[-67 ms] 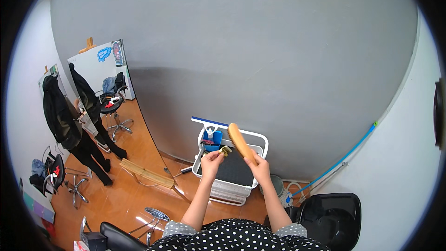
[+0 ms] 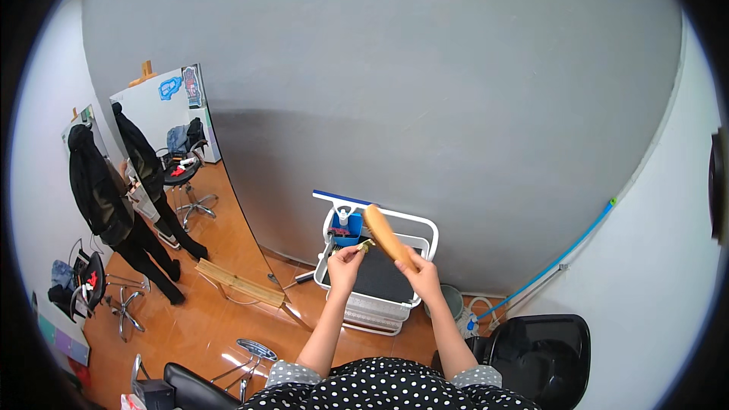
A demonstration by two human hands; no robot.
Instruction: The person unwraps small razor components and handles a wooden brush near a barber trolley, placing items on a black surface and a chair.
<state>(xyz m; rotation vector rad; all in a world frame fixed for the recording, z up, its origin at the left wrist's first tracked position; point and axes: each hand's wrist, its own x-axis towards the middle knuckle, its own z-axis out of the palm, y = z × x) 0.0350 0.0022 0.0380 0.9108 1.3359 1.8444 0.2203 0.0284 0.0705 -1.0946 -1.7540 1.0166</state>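
My right hand [image 2: 422, 279] is closed around the handle end of a wooden brush [image 2: 386, 235], its pale back up and its dark bristles facing left. Between the fingertips of my left hand [image 2: 345, 269] is a small gold-coloured metallic piece [image 2: 367, 245], too small to name for certain. The brush's far half slants up and left, close to that piece; whether they touch I cannot tell. Both hands are held above a white trolley [image 2: 433, 241] with a black mat [image 2: 380, 277] on its top.
On the trolley's far left stand a blue bin [image 2: 349, 229] and a white T-shaped tool with a blue edge [image 2: 342, 199]. A tall mirror [image 2: 228, 205] leans left, beside a person in black [image 2: 106, 182]. A black basin [image 2: 543, 357] is at lower right, near a grey bucket [image 2: 453, 300].
The brush has dipped slightly and shifted left toward the small gold-coloured piece, with its bristle side turned more out of sight. My left hand has hardly moved.
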